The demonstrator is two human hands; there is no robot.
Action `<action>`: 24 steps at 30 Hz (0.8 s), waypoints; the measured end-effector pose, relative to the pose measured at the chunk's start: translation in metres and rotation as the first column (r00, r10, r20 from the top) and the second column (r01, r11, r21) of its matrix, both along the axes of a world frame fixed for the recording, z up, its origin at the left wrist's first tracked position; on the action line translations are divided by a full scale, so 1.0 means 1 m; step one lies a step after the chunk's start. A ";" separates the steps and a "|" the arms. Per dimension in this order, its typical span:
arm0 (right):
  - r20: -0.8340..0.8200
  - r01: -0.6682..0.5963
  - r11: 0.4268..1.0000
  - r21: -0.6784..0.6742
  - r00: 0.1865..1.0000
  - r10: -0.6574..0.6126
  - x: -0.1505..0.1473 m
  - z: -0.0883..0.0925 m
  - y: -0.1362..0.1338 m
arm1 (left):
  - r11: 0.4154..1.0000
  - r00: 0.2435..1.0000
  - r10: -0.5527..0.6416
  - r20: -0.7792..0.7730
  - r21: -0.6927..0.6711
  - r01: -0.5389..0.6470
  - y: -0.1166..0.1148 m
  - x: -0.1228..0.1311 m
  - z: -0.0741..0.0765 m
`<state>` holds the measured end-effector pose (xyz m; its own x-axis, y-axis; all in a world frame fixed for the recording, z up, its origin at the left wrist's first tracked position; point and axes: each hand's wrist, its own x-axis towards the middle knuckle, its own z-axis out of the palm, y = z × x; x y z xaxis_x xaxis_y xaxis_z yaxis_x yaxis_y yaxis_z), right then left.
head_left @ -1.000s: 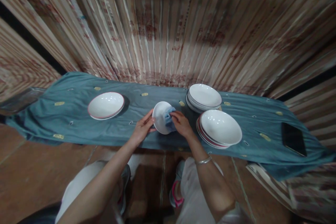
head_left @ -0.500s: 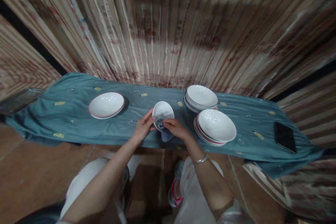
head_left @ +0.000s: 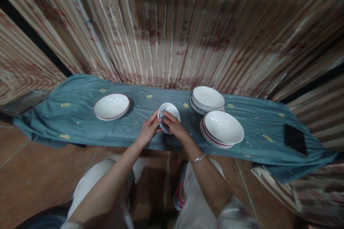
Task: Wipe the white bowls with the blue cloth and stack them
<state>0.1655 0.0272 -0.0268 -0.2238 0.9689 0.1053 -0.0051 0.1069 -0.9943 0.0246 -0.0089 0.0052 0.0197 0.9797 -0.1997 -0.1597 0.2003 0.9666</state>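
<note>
A small white bowl (head_left: 173,110) is tilted toward me above the cloth-covered table. My left hand (head_left: 149,127) grips it by its left rim, thumb at the edge and fingers behind. Inside the bowl, my right hand (head_left: 172,123) presses a bunched blue-grey cloth (head_left: 162,111) against the left inner wall; part of the cloth is hidden under the fingers. To the left sit shallow white bowls with a red rim (head_left: 111,106). On the right, a stack of white bowls (head_left: 224,127) stands in front of a stack of white plates (head_left: 208,97).
The table is covered by a teal tablecloth (head_left: 139,112) with yellow pineapple prints. A black phone or tablet (head_left: 295,139) lies near the right end. A clear tray-like object (head_left: 25,102) is at the far left. Behind rises a wall of stacked, printed cardboard (head_left: 161,35).
My right hand has moved the cloth from the bowl's near rim up to its inner left side. The bowl is tilted more. The whole view has shifted slightly.
</note>
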 end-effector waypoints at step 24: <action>0.554 -0.203 0.976 0.077 0.823 0.128 0.018 0.019 -0.009 | 1.000 0.999 0.005 0.043 0.000 -0.005 -0.003 0.001 -0.001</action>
<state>0.1839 0.0177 -0.0082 -0.4370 0.8987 0.0375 0.5023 0.2784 -0.8187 0.0255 -0.0119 0.0044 0.0235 0.9799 -0.1982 -0.2025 0.1989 0.9589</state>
